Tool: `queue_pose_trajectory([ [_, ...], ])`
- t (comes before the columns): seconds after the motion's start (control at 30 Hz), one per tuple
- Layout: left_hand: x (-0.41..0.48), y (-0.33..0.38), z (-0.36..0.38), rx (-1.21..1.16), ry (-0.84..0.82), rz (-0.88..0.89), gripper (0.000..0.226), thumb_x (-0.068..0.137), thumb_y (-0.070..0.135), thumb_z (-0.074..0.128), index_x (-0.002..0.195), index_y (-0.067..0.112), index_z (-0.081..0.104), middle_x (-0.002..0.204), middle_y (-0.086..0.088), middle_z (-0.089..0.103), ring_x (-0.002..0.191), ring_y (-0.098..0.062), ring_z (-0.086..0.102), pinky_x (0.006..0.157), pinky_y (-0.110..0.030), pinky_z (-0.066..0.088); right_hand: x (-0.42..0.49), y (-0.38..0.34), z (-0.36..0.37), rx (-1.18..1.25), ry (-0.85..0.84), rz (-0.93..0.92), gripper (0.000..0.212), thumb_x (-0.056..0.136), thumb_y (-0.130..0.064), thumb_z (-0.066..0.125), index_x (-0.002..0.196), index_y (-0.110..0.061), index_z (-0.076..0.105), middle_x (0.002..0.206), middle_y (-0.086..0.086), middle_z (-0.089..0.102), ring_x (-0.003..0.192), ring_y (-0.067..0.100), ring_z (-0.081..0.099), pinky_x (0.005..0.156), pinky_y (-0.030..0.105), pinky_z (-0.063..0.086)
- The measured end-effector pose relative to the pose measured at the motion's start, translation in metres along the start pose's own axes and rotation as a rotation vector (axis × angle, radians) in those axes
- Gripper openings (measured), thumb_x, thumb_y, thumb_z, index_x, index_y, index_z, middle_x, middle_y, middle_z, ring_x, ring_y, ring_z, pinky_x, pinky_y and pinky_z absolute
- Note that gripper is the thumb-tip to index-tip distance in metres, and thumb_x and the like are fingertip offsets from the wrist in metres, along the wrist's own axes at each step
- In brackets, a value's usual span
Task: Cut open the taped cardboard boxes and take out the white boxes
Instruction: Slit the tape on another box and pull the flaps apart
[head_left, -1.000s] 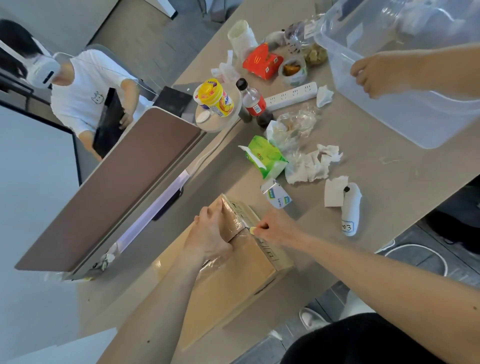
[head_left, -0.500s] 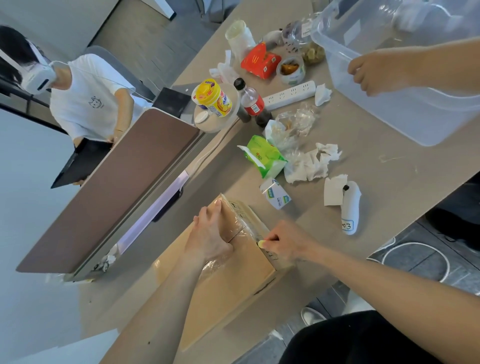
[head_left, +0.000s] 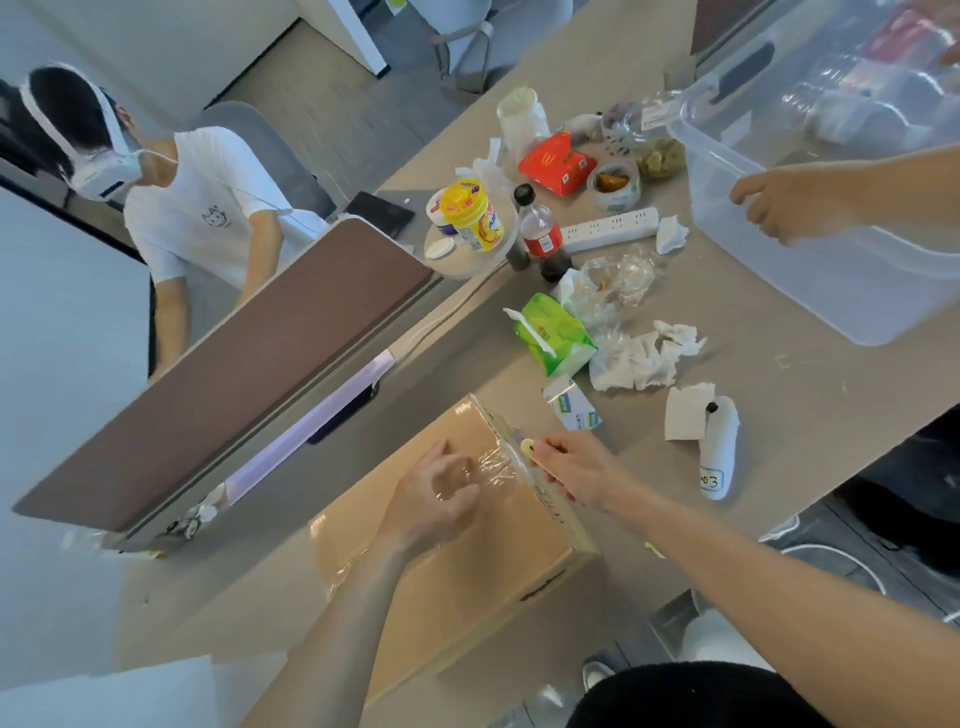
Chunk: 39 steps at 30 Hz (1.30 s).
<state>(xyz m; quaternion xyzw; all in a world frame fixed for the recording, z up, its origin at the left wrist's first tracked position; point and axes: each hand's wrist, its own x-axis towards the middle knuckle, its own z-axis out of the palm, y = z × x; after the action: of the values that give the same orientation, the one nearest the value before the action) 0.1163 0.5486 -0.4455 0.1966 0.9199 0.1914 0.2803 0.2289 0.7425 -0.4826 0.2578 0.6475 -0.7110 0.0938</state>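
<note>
My left hand (head_left: 436, 499) lies on top of the cardboard box (head_left: 467, 540), fingers spread loose over the wrinkled clear tape (head_left: 493, 467), grasping nothing. The box rests flat on the table (head_left: 779, 395) directly before me. At the box's three o'clock edge my right hand (head_left: 576, 473) is clenched around a small cutter (head_left: 527, 447), whose pale yellow tip touches the taped edge. At one o'clock from that hand sits a small milk carton (head_left: 571, 408); further toward two o'clock lies a white controller (head_left: 719, 457) beside a folded tissue (head_left: 685, 413).
</note>
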Motion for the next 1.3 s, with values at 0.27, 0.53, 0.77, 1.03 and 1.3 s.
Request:
queue_pose_trajectory([
  [0.27,-0.026,-0.019,-0.002,-0.527,0.052,0.127,0.016,0.097,0.017,0.063,0.109,0.014,0.074,0.113,-0.002,0.073,0.103,-0.005,0.066,0.088,-0.017,0.05,-0.005,-0.039,0.074,0.172,-0.002,0.071,0.024,0.093,-0.001,0.042,0.097,-0.02,0.057,0.066,0.007,0.051,0.046,0.013,0.041,0.043,0.023,0.027],
  [0.53,-0.058,-0.057,-0.011,-1.091,0.006,0.163,0.024,0.092,0.022,0.064,0.109,0.007,0.071,0.087,-0.005,0.071,0.081,-0.012,0.066,0.073,-0.022,0.055,-0.008,-0.047,0.141,0.205,-0.064,0.115,0.023,0.094,-0.002,0.048,0.113,-0.015,0.051,0.063,0.005,0.059,0.046,0.013,0.049,0.041,0.024,0.034],
  [0.77,-0.068,-0.099,-0.009,-1.298,0.097,0.224,0.046,0.089,0.03,0.069,0.102,-0.014,0.061,0.084,-0.018,0.068,0.078,-0.028,0.06,0.069,-0.029,0.055,-0.008,-0.05,0.185,0.086,-0.146,0.112,0.031,0.086,-0.015,0.061,0.115,-0.007,0.052,0.066,0.006,0.062,0.05,0.016,0.05,0.042,0.025,0.034],
  [1.03,-0.087,-0.161,-0.018,-1.327,0.42,-0.054,0.018,0.096,0.01,0.063,0.086,-0.005,0.067,0.078,-0.011,0.075,0.069,-0.017,0.07,0.065,-0.027,0.056,-0.006,-0.032,0.221,-0.694,-0.038,-0.134,0.023,0.088,-0.038,0.063,0.109,-0.03,0.058,0.102,-0.004,0.064,0.089,0.015,0.063,0.085,0.03,0.052],
  [1.3,-0.099,-0.235,0.004,-1.082,0.524,-0.31,0.035,0.099,0.023,0.057,0.083,-0.006,0.066,0.062,-0.01,0.063,0.045,-0.018,0.06,0.045,-0.029,0.047,-0.021,-0.002,0.241,-1.405,-0.186,-0.229,0.084,0.081,-0.071,0.051,0.152,-0.045,0.014,0.164,-0.01,-0.003,0.151,0.026,-0.005,0.12,0.055,0.008],
])
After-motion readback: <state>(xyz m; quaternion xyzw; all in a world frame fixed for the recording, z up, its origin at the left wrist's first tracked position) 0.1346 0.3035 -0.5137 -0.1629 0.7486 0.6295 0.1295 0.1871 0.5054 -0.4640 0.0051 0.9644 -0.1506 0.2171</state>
